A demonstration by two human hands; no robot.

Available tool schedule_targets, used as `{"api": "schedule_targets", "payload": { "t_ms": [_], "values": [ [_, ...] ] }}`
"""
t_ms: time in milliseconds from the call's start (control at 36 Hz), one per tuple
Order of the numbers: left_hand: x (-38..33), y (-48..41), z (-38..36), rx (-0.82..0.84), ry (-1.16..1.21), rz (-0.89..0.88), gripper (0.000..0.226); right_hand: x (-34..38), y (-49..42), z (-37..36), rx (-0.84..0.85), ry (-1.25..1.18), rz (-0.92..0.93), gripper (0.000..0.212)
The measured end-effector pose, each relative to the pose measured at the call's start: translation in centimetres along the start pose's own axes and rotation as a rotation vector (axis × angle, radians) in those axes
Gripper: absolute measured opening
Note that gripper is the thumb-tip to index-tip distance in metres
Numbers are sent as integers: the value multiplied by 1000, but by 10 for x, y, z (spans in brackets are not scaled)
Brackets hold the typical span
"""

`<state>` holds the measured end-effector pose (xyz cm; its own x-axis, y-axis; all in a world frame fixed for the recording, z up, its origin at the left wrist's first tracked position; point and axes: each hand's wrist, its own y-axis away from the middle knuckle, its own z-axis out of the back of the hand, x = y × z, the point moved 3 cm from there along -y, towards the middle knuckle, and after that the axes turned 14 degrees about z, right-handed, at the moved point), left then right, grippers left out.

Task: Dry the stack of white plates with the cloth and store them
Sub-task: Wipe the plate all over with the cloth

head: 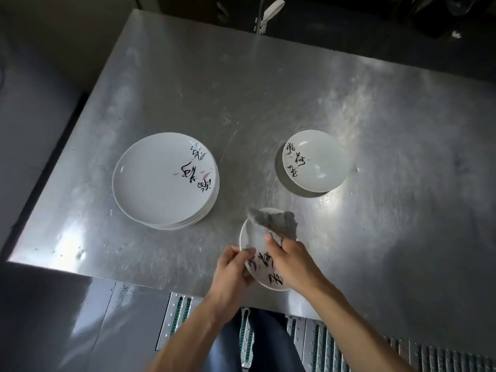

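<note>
Two hands work on one plate. On the right hand [291, 260], the thumb [269, 238] presses down on a grey cloth [276, 222]. Its other fingers are hidden under the cloth and plate, so the cloth appears pinched against the plate's face. On the left hand [230, 272], the fingers are curled together around the left rim of the held plate [252, 238], and the grip is closed on that rim.

Item, held plate: small and white, with dark brush lettering on its near half. It is held above the near edge of the table [295, 84]. Item, cloth: crumpled, covering the far right part of the held plate and overhanging its far rim.

Left of the hands, the stack of white plates [161, 181] stands on the table, near the held plate but not touching it. The top plate lies face up, with black lettering and pink leaf marks, and several rims show at the stack's near right side. Beyond the hands and to the right, a separate plate [318, 163] lies face up, well apart from the stack. Whether anything lies beneath it cannot be told.

Item, table: brushed steel, scuffed, with bright reflections. A metal post [259, 17] stands upright at its far edge. Below the near edge, slotted floor grating [322, 342] and the person's dark trousers [268, 342] are visible.
</note>
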<state>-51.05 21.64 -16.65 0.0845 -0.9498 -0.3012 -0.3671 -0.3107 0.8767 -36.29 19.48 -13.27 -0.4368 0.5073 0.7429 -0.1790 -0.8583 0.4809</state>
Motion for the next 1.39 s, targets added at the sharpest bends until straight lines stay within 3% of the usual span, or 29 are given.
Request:
{"api": "schedule_targets", "payload": {
  "t_ms": [111, 194, 278, 417, 556, 639, 806, 1028, 1111, 1222, 1389],
  "values": [
    [-9, -1, 4, 62, -171, 32, 33, 11, 5, -11, 180, 30, 156, 25],
    [-12, -1, 7, 54, -244, 29, 43, 7, -9, -9, 204, 203, 270, 42],
    [-18, -1, 7, 69, -253, 37, 51, 0, -22, 4, 147, 440, 212, 46],
    [-21, -1, 4, 69, -285, 44, 33, 6, -11, -6, 347, 286, 384, 48],
    [-23, 4, -1, 144, -311, 48, 53, -2, -21, 11, 154, 508, 282, 47],
    [-22, 5, -5, 160, -298, 33, 37, 3, -13, -6, 242, 393, 399, 47],
    [-19, 4, -9, 113, -176, 11, 62, -8, -20, 14, 105, 478, 152, 51],
    [-41, 3, -21, 76, -33, 28, 73, 29, 26, 37, 213, 413, 340, 43],
    [-49, 2, -23, 75, -40, 35, 67, 45, 39, 37, 263, 353, 427, 34],
    [-54, 6, -25, 88, -69, 41, 56, 55, 33, 43, 109, 562, 558, 2],
    [-65, 24, -25, 96, -272, -47, 18, 60, 23, 68, 37, 396, 562, 24]
  ]
}}
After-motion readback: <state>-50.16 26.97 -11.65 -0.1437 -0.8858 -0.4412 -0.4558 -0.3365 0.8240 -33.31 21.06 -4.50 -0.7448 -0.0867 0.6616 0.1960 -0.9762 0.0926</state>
